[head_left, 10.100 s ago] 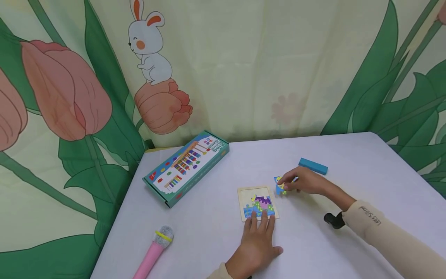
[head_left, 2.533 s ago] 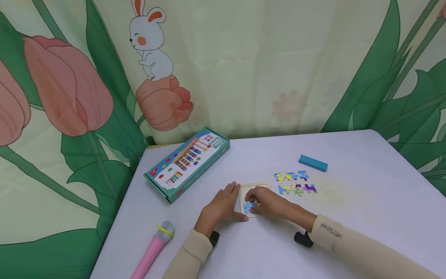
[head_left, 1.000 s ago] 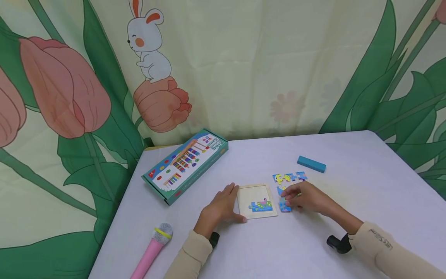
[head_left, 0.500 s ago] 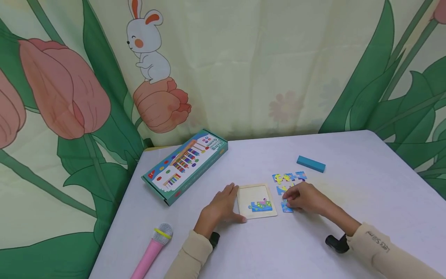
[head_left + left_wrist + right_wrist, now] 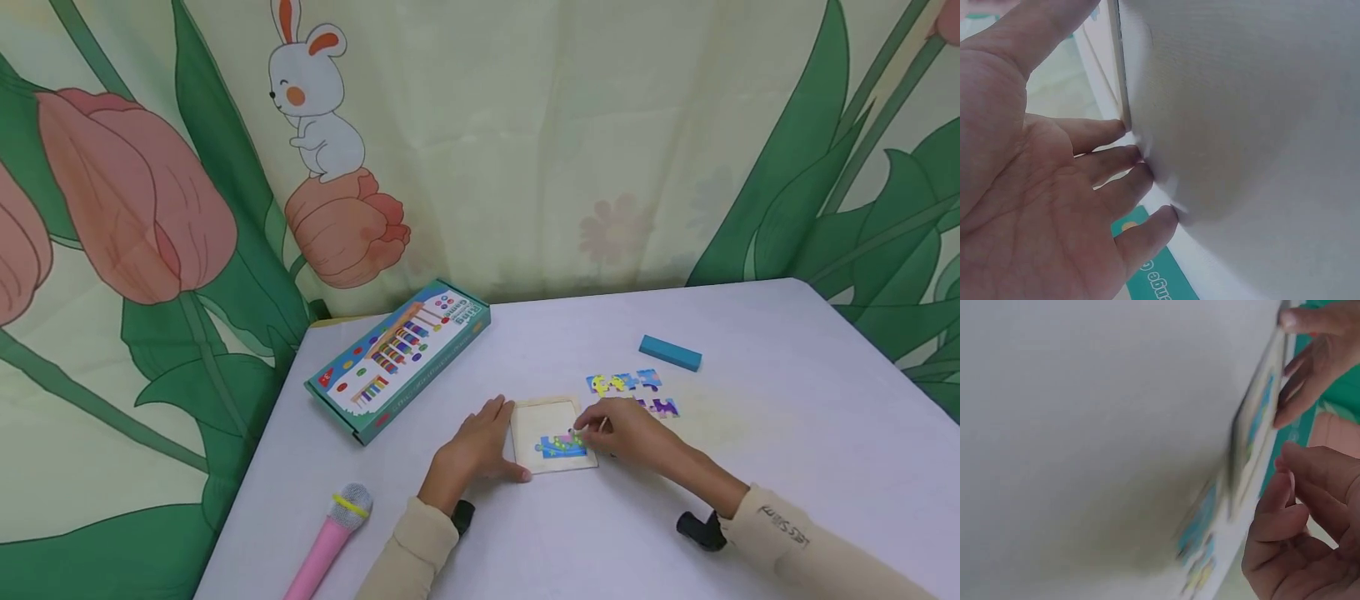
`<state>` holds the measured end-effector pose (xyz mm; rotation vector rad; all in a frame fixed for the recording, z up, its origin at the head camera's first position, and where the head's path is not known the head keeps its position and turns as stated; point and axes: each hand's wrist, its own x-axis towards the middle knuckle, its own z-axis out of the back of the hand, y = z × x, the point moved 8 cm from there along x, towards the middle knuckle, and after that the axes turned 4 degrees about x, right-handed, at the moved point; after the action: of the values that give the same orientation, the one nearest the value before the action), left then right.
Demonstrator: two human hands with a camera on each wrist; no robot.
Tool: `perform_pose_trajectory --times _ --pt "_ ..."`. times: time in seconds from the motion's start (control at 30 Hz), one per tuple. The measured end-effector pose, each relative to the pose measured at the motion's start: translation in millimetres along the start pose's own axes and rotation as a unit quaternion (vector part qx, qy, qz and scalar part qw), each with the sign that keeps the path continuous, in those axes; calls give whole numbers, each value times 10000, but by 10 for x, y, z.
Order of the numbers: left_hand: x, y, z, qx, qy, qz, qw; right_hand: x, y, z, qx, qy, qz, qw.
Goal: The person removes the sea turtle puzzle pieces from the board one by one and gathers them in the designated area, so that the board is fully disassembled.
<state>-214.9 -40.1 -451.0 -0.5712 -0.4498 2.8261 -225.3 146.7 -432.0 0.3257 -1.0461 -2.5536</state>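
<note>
A small square wooden puzzle tray [image 5: 525,421] lies on the table, with joined blue, green and pink puzzle pieces [image 5: 562,447] along its lower part. My left hand [image 5: 474,450] rests at the tray's left side, fingers extended and thumb spread toward the near corner. In the left wrist view its fingertips [image 5: 1119,128] touch the tabletop by the tray edge. Over the tray's right edge, my right hand [image 5: 626,429] pinches a puzzle piece between thumb and index finger. The right wrist view shows only a pinkish sliver of that piece [image 5: 1281,465]; the fingers hide the rest.
Loose puzzle pieces [image 5: 624,382] lie right of the tray, a purple one [image 5: 664,407] among them. A blue block [image 5: 670,352] sits behind. A green game box [image 5: 401,358] lies at the back left, and a pink toy microphone [image 5: 330,537] at the front left.
The tray holds fewer pieces than ten seconds ago; more lie to its right. In the last half second my right hand moved left, from the loose pieces to the tray. My left hand stayed.
</note>
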Motion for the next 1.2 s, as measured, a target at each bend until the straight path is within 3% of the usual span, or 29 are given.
perform_pose_trajectory --times 0.27,0.4,0.7,0.97,1.2 --pt "0 -12 -3 140 58 -25 9999 136 203 -275 -426 89 -128 9990" --pt "-3 -20 8 101 53 -44 9999 157 256 -325 -639 58 8 9979" --pt "-4 -25 12 124 -2 -63 9999 148 292 -313 -233 48 306 9992" --pt "14 -24 -2 87 57 -11 9999 101 138 -51 674 151 271 9972" --pt "-3 -17 2 39 -4 -15 10000 -61 -191 402 800 223 -407 9957"
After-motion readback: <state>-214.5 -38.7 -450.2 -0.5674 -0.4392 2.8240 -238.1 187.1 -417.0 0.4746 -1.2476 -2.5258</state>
